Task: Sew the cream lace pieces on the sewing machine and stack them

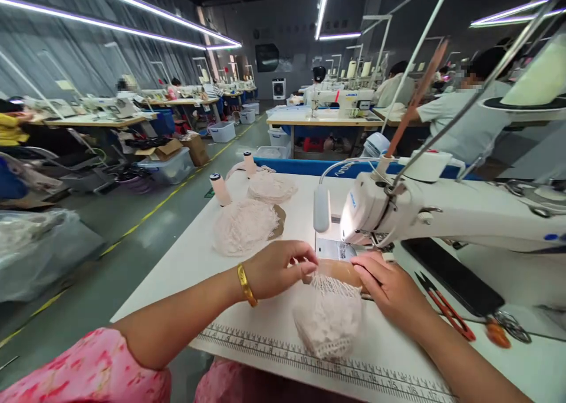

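Lace piece (328, 315) half-fed under sewing machine (398, 211) | left hand (276, 268) pinches its edge | right hand (387, 285) flat, pressing | two stacks (246, 227) on counter (177, 267)

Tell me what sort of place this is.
Most likely a garment factory sewing floor. A sewing machine stands on the white table, both hands hold lace at its needle, and rows of like tables with seated workers fill the hall.
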Demonstrator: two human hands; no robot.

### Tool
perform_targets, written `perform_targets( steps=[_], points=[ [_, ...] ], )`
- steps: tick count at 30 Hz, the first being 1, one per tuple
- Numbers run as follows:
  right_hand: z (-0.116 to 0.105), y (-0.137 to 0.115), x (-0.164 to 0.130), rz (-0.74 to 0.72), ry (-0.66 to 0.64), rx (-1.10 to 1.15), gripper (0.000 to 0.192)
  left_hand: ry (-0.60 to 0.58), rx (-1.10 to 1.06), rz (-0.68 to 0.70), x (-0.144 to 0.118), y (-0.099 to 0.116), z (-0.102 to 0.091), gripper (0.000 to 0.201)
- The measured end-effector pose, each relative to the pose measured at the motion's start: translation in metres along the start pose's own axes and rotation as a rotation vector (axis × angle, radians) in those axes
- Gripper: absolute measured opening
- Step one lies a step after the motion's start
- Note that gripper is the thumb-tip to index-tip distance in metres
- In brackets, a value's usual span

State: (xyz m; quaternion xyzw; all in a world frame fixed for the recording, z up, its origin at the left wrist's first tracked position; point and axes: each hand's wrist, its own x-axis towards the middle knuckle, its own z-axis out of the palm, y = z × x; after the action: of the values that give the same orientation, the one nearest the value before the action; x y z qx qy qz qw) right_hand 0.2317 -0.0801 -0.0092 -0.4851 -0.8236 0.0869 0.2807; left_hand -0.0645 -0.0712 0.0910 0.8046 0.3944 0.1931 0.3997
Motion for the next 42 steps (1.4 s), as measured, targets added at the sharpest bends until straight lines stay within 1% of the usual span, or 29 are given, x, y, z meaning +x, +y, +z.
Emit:
perform_targets(
  steps=[1,3,4,6,8,9,11,13,15,17,19,23,26,29,33,39,42],
  points=[
    [-0.003,-0.005,0.002,0.025,-0.023,0.047,0.035,0.037,0.079,-0.028,0.005,-0.005,0.004,0.019],
    [-0.007,-0.013,0.005,0.020,-0.057,0.126,0.033,0.063,0.239,-0.060,0.017,-0.018,0.011,0.021],
    [-0.008,-0.017,0.006,0.000,-0.069,0.160,0.032,0.054,0.302,-0.064,0.022,-0.024,0.016,0.027],
    [-0.009,-0.024,0.008,-0.065,-0.099,0.205,0.030,-0.003,0.393,-0.052,0.030,-0.032,0.026,0.037],
    [-0.007,-0.031,0.008,-0.131,-0.118,0.221,0.030,-0.055,0.424,-0.024,0.036,-0.034,0.036,0.037],
    [-0.006,-0.033,0.008,-0.156,-0.122,0.229,0.028,-0.074,0.402,-0.004,0.038,-0.034,0.040,0.035],
    [-0.006,-0.035,0.008,-0.159,-0.124,0.266,0.021,-0.100,0.278,0.034,0.043,-0.032,0.044,0.030],
    [-0.008,-0.035,0.008,-0.076,-0.142,0.335,0.022,-0.108,0.109,0.034,0.048,-0.031,0.045,0.029],
    [-0.012,-0.034,0.008,0.061,-0.170,0.407,0.024,-0.103,-0.010,0.006,0.052,-0.031,0.044,0.031],
    [-0.015,-0.033,0.009,0.170,-0.193,0.442,0.023,-0.085,-0.065,-0.014,0.053,-0.033,0.043,0.032],
    [-0.018,-0.032,0.008,0.213,-0.194,0.437,0.024,-0.056,-0.086,-0.012,0.053,-0.035,0.044,0.029],
    [-0.017,-0.035,0.008,0.151,-0.163,0.426,0.026,0.041,-0.104,0.041,0.049,-0.036,0.051,0.036],
    [-0.015,-0.038,0.008,0.104,-0.110,0.416,0.027,0.087,-0.074,0.087,0.046,-0.035,0.056,0.036],
    [-0.013,-0.040,0.008,0.075,-0.050,0.369,0.019,0.130,-0.047,0.126,0.045,-0.034,0.061,0.030],
    [-0.012,-0.040,0.007,-0.009,0.016,0.300,0.020,0.201,-0.092,0.191,0.047,-0.031,0.064,0.018],
    [-0.014,-0.039,0.005,-0.099,0.055,0.301,0.015,0.276,-0.131,0.310,0.045,-0.031,0.067,0.008],
    [-0.014,-0.039,0.004,-0.108,0.080,0.313,0.006,0.301,-0.093,0.342,0.043,-0.031,0.069,0.008]
  ],
)
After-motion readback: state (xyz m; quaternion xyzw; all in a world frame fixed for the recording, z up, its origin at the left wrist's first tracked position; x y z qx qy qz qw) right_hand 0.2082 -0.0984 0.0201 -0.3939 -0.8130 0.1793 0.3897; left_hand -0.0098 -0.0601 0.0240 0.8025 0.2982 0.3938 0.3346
